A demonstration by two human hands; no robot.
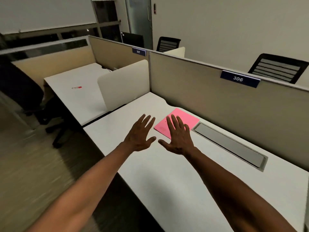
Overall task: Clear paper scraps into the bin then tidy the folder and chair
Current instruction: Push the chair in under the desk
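- The pink folder [181, 120] lies flat on the white desk [167, 173], near the partition [217, 104].
- The right hand [178, 137], fingers spread and empty, overlaps its near edge; the left hand [140, 134] is likewise splayed beside it.
- Blue partition labels read "306" [239, 79] and "307" [138, 51].

My white desk [175, 178] carries one pink folder [185, 117], lying flat near the back edge, just left of the grey cable-tray lid [229, 145] set flush into the top. Rest of the surface is bare white. Next desk over [80, 101], to the left past a cream divider [123, 82], has a small red & white pen-like item [76, 88] lying on it; can't tell exactly what it is.
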